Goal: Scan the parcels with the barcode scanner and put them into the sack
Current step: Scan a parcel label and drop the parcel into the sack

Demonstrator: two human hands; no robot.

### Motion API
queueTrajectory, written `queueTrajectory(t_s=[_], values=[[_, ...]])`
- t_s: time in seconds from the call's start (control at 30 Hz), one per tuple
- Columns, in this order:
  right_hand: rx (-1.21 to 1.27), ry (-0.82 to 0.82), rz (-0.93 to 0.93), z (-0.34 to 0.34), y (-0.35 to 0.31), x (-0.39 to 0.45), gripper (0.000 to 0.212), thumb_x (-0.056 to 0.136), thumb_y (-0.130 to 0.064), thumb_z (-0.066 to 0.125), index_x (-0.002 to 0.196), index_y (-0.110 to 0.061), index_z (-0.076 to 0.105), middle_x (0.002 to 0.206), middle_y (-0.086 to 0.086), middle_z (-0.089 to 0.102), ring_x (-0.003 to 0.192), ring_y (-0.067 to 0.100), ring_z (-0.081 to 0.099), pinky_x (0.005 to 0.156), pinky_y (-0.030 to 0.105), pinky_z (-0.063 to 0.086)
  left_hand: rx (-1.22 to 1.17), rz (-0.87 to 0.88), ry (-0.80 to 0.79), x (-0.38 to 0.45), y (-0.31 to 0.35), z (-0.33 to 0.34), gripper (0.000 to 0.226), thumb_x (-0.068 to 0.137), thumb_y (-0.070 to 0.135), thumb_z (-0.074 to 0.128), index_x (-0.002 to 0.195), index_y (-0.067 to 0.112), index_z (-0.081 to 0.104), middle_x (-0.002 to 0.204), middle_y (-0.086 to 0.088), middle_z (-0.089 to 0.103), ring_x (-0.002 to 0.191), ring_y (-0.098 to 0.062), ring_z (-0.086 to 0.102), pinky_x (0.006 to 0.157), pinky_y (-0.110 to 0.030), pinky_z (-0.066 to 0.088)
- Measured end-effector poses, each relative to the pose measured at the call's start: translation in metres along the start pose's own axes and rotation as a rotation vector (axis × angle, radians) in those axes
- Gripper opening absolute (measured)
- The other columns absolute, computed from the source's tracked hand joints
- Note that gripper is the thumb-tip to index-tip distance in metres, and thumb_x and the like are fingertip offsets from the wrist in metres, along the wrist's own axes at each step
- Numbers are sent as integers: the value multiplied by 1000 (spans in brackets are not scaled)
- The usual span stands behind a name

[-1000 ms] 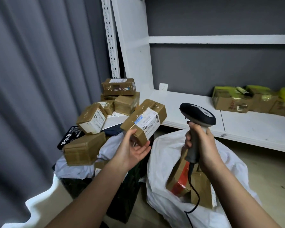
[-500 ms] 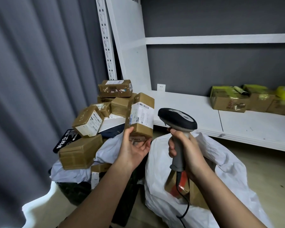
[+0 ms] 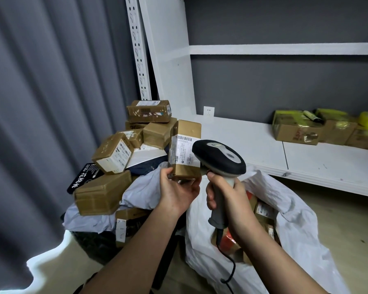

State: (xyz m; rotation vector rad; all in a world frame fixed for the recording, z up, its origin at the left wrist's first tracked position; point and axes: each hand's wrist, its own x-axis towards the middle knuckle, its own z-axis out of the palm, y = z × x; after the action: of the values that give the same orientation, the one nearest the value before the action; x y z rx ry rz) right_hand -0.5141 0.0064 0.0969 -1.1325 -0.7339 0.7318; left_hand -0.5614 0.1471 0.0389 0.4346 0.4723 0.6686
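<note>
My left hand (image 3: 177, 188) holds a small brown parcel (image 3: 184, 151) upright by its bottom end, its white barcode label facing me. My right hand (image 3: 223, 194) grips the handle of a black and grey corded barcode scanner (image 3: 220, 159), whose head sits right beside the label and covers part of it. Below the scanner lies an open white sack (image 3: 295, 215) with several parcels inside. A pile of brown parcels (image 3: 113, 153) rests to the left on grey and black bags.
A low white shelf (image 3: 253, 141) runs behind the sack and carries several cardboard boxes (image 3: 295, 129) with yellow tape at the right. A grey curtain (image 3: 40, 102) hangs at the left. A white upright panel (image 3: 168, 60) stands behind the pile.
My left hand has turned the parcel from tilted to upright, label toward me. My right hand has brought the scanner leftward until its head is right next to the label.
</note>
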Motion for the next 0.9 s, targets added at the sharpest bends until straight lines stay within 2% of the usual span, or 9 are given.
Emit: queueTrajectory(t_s=[0.13, 0.37, 0.57, 0.67, 0.8, 0.9], values=[[-12, -11, 8, 1, 0, -1, 33, 79, -29, 57, 58, -8, 43, 45, 2, 41, 40, 15, 36, 44, 18, 34, 80, 2, -31, 6, -4, -2, 72, 57, 46, 58, 119, 12, 51, 86, -18, 56, 61, -32, 52, 57, -37, 29], [22, -3, 44, 1, 1, -2, 35, 81, -29, 58, 57, -9, 43, 46, 3, 40, 41, 16, 37, 44, 20, 36, 81, 25, 19, 8, -8, 0, 71, 55, 45, 58, 117, 12, 51, 84, -15, 56, 60, -31, 49, 58, -35, 32], [18, 0, 36, 0, -2, -4, 41, 94, -18, 58, 57, -9, 42, 48, 5, 39, 43, 17, 35, 45, 20, 35, 34, 54, 64, 10, -9, 1, 48, 76, 39, 45, 113, 10, 54, 86, -15, 58, 66, -31, 50, 63, -35, 36], [49, 14, 43, 0, -2, -4, 37, 95, -14, 57, 60, -11, 46, 51, 6, 39, 42, 17, 35, 44, 22, 34, 50, 52, 55, 8, -9, 3, 58, 65, 40, 51, 114, 10, 54, 85, -15, 58, 66, -31, 50, 62, -34, 34], [67, 5, 38, -1, 1, -3, 26, 82, -26, 60, 59, -17, 51, 53, 7, 41, 42, 16, 36, 44, 24, 34, 103, 37, 32, 8, -8, 3, 76, 49, 44, 61, 117, 11, 52, 86, -15, 57, 63, -31, 50, 61, -35, 34], [75, 0, 43, -2, 2, -2, 26, 82, -26, 60, 58, -19, 53, 53, 6, 41, 42, 16, 36, 44, 24, 34, 88, 32, 30, 10, -8, 1, 69, 57, 45, 57, 118, 13, 52, 87, -15, 56, 64, -31, 48, 61, -35, 34]])
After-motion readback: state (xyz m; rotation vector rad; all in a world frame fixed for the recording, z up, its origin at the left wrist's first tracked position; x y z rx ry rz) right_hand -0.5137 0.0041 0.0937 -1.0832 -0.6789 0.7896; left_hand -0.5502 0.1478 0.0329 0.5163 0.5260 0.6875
